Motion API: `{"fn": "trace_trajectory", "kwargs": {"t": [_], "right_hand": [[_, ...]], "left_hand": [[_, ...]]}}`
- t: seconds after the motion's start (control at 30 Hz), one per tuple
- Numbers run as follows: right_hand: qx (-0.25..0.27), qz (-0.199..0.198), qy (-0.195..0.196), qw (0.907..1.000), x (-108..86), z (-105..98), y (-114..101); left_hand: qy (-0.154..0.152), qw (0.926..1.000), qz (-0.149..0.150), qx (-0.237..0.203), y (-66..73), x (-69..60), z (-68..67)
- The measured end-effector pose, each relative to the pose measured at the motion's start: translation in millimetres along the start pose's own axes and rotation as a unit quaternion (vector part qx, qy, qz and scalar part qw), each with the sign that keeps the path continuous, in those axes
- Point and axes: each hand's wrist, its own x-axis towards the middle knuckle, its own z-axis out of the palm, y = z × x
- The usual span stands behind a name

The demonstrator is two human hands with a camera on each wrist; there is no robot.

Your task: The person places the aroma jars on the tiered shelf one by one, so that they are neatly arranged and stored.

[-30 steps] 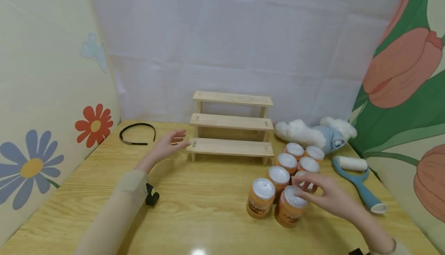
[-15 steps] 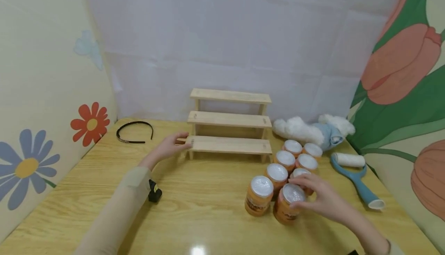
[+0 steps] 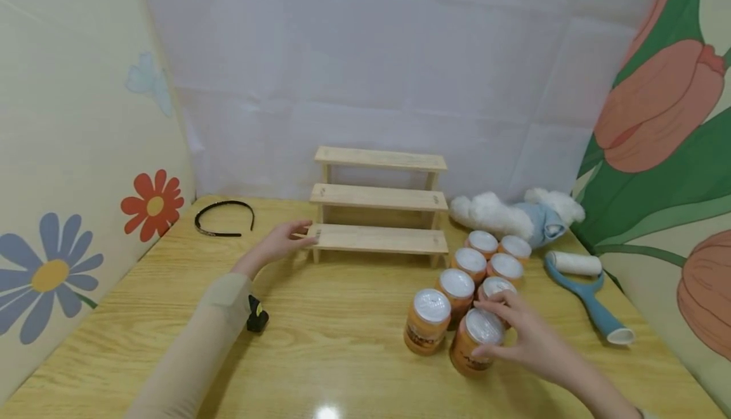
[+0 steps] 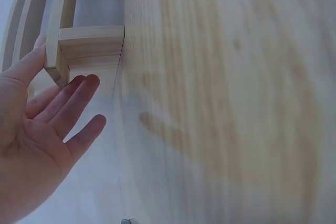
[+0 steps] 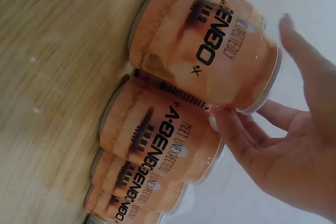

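At the left end of the lowest step of a wooden three-step display stand is my left hand. In the left wrist view its thumb lies over the board's top and fingertips touch its underside, pinching the end. My right hand holds the front right orange can between thumb and fingers. Several matching orange cans with silver lids stand upright behind and beside it, including a front left can. The right wrist view shows the held can large in front, fingers behind its lid edge.
A black headband lies at the table's back left. A white plush toy with blue clothing lies behind the cans. Right of them is a blue-handled lint roller. A white cloth hangs behind the wooden table.
My left hand has moved right, from beside the stand onto its lowest step. The right hand has come down around the front right can, which has shifted slightly towards me.
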Motion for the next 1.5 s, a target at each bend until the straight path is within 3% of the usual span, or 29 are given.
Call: {"fn": "trace_trajectory", "kwargs": {"t": [0.2,0.4,0.63,0.9,1.17,1.5], "right_hand": [[-0.008,0.034,-0.034,0.9988,-3.4,-0.2,-4.0],[-0.001,0.050,0.000,0.9988,-7.5,6.8,-6.0],[0.055,0.101,-0.009,0.9933,-12.3,15.0,-8.0],[0.088,0.135,-0.018,0.9867,-11.7,14.4,-11.0],[0.094,0.166,-0.033,0.9811,-10.7,14.3,-10.0],[0.114,0.176,0.008,0.9777,-13.0,2.4,-15.3]], "left_hand": [[-0.001,0.9999,-0.008,-0.006,2.0,0.1,-1.8],[-0.007,0.9996,-0.015,-0.021,1.8,1.0,-1.1],[-0.014,0.9995,0.002,-0.028,-2.6,0.7,0.6],[-0.008,0.9985,0.040,0.038,-3.0,1.9,-1.1],[0.015,0.9895,0.065,0.128,-6.8,2.3,-2.6],[0.028,0.9841,0.083,0.154,-8.5,1.8,-3.4]]}}
